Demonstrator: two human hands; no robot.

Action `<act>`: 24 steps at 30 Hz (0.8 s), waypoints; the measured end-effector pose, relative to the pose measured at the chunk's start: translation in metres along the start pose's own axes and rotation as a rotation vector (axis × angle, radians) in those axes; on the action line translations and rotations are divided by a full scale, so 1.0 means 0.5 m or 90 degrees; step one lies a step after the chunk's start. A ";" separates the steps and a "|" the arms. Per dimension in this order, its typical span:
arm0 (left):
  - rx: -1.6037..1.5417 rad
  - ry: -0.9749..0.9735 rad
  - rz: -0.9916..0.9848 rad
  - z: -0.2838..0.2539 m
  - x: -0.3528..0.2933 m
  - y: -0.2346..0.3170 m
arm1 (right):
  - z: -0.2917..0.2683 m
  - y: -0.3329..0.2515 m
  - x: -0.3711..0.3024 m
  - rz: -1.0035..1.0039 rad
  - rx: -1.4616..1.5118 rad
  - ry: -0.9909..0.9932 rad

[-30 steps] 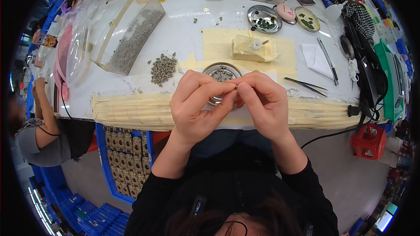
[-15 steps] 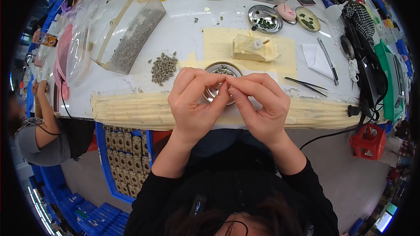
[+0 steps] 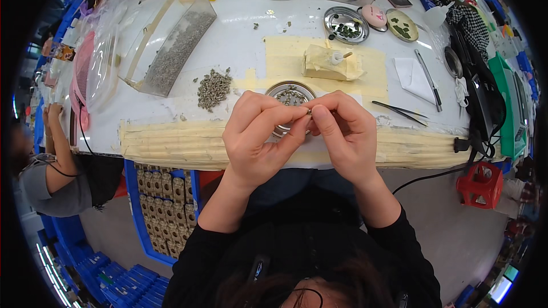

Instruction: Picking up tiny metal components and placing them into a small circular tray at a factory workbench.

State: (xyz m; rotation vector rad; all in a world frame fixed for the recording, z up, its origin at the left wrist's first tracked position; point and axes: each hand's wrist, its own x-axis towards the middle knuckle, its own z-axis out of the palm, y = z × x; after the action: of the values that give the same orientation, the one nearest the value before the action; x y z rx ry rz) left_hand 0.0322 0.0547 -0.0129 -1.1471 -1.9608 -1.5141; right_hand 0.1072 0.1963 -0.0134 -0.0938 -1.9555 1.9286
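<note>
My left hand and my right hand meet fingertip to fingertip over the near side of a round metal dish. Between their pinched fingers sits a tiny metal part, mostly covered, its exact kind too small to tell. Several small metal parts lie inside the dish. To the left of the dish is a loose pile of similar small metal parts. Behind the dish stands a block wrapped in yellowish tape, with a small white piece on top.
A clear bin of small grey parts lies back left. Tweezers and a pen-like tool are on the right. Farther back is a metal dish with dark green pieces. A blue crate stands below the table edge; a person's arm is far left.
Both hands have shifted slightly right and nearer to me, uncovering more of the dish. My right fingers have turned, and the tiny part now shows between the fingertips.
</note>
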 end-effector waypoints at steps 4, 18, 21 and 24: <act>0.030 0.006 0.007 0.002 0.000 -0.001 | 0.004 0.000 -0.003 0.022 0.024 0.027; 0.073 0.025 0.003 0.010 -0.001 -0.001 | 0.009 0.002 0.002 -0.154 -0.084 0.069; 0.067 0.032 -0.033 0.007 -0.005 -0.002 | 0.004 -0.006 0.006 -0.222 -0.143 0.013; 0.040 0.035 -0.071 0.007 -0.009 -0.004 | 0.008 -0.012 0.005 -0.208 -0.162 0.033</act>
State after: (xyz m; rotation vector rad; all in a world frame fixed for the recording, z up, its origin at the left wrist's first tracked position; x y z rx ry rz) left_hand 0.0337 0.0564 -0.0186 -0.9747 -2.0504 -1.5110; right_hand 0.1050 0.1928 -0.0067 0.1007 -2.0269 1.4552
